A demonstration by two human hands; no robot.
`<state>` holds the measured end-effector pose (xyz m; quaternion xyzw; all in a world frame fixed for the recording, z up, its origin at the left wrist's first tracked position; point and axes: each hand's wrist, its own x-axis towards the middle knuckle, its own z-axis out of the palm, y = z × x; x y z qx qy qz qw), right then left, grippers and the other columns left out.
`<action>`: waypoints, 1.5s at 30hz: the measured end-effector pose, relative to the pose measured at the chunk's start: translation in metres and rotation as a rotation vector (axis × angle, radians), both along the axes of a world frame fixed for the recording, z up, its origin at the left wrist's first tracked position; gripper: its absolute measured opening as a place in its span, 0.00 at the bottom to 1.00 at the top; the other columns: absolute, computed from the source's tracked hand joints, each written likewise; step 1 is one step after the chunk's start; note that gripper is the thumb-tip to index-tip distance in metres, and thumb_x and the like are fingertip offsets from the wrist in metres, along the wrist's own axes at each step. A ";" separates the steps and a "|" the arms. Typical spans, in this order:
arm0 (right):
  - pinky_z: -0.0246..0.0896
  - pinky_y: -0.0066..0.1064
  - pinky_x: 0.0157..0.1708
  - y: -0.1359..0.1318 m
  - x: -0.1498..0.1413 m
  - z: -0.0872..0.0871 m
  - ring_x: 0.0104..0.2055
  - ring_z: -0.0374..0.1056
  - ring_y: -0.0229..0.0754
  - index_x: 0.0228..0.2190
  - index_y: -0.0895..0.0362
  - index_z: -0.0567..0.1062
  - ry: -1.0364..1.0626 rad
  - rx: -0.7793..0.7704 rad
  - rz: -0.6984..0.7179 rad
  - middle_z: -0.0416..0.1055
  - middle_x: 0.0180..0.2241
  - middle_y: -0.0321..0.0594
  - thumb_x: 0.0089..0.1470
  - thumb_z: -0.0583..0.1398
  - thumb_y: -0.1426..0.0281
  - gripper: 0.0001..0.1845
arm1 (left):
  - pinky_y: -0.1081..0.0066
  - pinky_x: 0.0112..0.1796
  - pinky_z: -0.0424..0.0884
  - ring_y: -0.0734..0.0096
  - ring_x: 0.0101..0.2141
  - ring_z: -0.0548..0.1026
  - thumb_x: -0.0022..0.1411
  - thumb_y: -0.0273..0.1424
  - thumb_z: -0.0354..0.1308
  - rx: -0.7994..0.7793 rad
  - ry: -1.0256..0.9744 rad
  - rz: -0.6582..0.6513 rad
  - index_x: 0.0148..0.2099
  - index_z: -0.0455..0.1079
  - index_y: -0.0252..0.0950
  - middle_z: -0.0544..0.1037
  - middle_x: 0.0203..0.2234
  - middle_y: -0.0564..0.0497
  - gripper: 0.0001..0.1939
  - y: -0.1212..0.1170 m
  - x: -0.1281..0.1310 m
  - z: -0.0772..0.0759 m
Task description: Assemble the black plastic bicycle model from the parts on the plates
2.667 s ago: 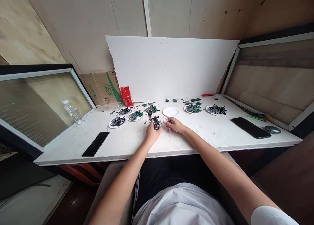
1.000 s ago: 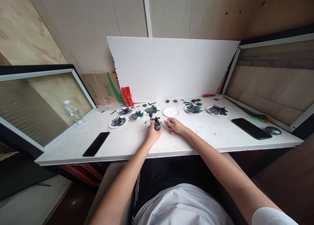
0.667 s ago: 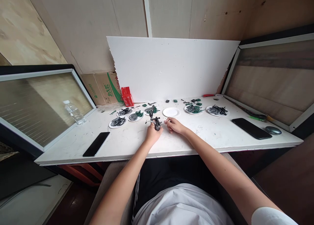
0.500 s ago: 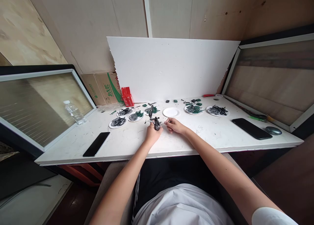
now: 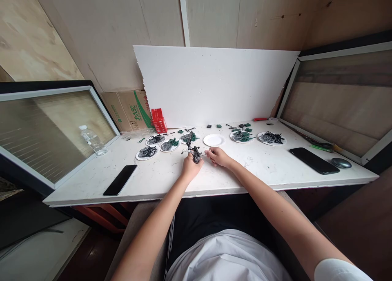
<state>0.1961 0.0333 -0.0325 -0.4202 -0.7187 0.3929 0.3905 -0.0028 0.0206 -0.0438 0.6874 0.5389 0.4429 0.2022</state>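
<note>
My left hand (image 5: 190, 170) is closed around a small black and silver model bicycle (image 5: 196, 153), tilted, with one spoked wheel toward me and another farther off. My fingers hide its lower part. To the right, my right hand (image 5: 217, 156) pinches a thin screwdriver (image 5: 203, 154). Its slim shaft points left and reaches the near wheel; whether the tip touches a screw is too small to tell. Behind the hands lies a bare white paper plate (image 5: 213, 140).
Plates of black parts (image 5: 147, 152) and green parts (image 5: 169, 144) stand left; two more hold green parts (image 5: 242, 136) and black parts (image 5: 272, 138) right. Phones (image 5: 120, 180) (image 5: 314, 160), a mouse (image 5: 341, 162), a water bottle (image 5: 93, 140) and a red box (image 5: 159, 120) rest on the white table (image 5: 245, 175).
Both hands stay almost in place, with the model bicycle and screwdriver still held. Only slight shifts of the right fingers and the bicycle show.
</note>
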 end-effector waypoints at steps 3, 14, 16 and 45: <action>0.59 0.33 0.27 0.000 -0.001 0.000 0.18 0.60 0.38 0.30 0.52 0.65 -0.011 0.002 -0.015 0.64 0.16 0.29 0.66 0.55 0.41 0.28 | 0.67 0.36 0.73 0.58 0.35 0.82 0.60 0.30 0.66 0.008 0.003 0.001 0.46 0.69 0.38 0.83 0.32 0.46 0.13 0.000 0.000 -0.001; 0.58 0.31 0.26 -0.004 -0.001 0.003 0.21 0.63 0.39 0.36 0.52 0.65 0.049 -0.031 0.007 0.64 0.19 0.27 0.62 0.61 0.53 0.17 | 0.66 0.37 0.73 0.58 0.35 0.81 0.59 0.30 0.67 0.016 -0.001 -0.006 0.45 0.69 0.38 0.82 0.32 0.46 0.13 0.003 -0.002 -0.004; 0.57 0.30 0.26 -0.002 0.000 0.002 0.21 0.63 0.39 0.36 0.52 0.65 0.042 -0.046 0.016 0.64 0.18 0.27 0.61 0.61 0.52 0.18 | 0.67 0.36 0.72 0.59 0.34 0.81 0.58 0.30 0.67 0.002 -0.003 0.001 0.43 0.69 0.39 0.82 0.31 0.46 0.13 0.004 -0.002 -0.005; 0.59 0.31 0.27 -0.005 -0.002 0.004 0.20 0.62 0.39 0.36 0.53 0.68 -0.040 -0.016 -0.007 0.65 0.16 0.29 0.66 0.56 0.45 0.24 | 0.67 0.36 0.72 0.59 0.34 0.81 0.60 0.30 0.66 -0.019 -0.012 0.025 0.42 0.67 0.38 0.82 0.32 0.45 0.12 0.001 -0.001 0.000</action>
